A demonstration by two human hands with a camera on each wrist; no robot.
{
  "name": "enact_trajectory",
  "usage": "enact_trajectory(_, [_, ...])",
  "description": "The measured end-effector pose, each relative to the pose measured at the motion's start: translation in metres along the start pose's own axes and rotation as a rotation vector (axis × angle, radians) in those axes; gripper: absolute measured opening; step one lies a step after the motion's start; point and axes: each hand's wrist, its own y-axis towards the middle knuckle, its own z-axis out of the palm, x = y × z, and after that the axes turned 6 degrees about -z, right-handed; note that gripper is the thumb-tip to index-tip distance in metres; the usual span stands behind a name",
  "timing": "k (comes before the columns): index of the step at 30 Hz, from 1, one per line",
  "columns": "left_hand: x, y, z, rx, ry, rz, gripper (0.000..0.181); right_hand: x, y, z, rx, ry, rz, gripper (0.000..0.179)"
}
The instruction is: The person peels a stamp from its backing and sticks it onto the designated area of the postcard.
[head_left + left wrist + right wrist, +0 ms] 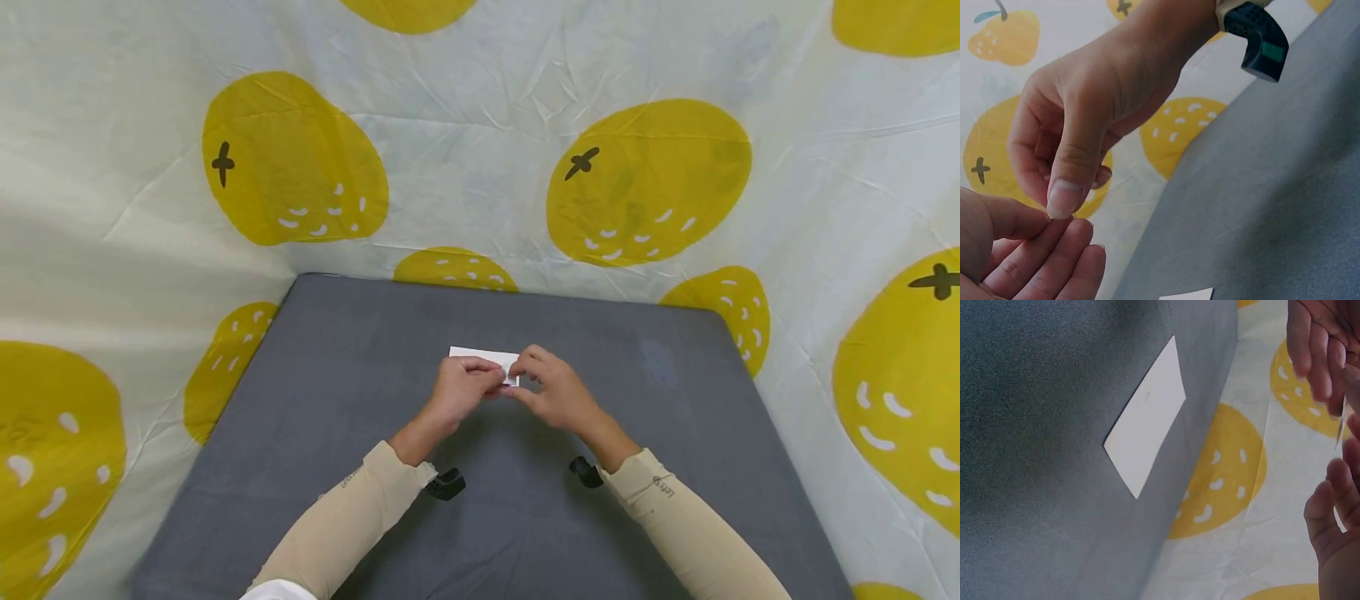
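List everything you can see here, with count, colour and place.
Tabletop: one, grey, below the arms
Patterned cloth: number of sheets unclear, whitish with yellow fruit prints, behind and beside the tabletop
Card: one, white, lying on the tabletop
Thin item: one, pale, off the tabletop, edge-on in the right wrist view; too small to identify
Wrist devices: two, black, one by each cuff
Sleeves: two, beige with dark writing, on the forearms
Left hand: one, bare, fingertips meeting the other's
Right hand: one, bare, opposite
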Motion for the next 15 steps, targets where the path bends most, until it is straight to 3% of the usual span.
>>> enact_trajectory(5, [0.0005,-0.0010,0.0003,0.023,0.017,0.008,0.019,0.0027,0.0014,-0.0003,0.004,0.016,0.002,0.018])
enact_trajectory(15, [0.0002,-0.0031,-0.0001,0.058,0.020,0.017,0.019,0.0004,0.0054,-0.0069,0.086,0.105,0.056,0.008])
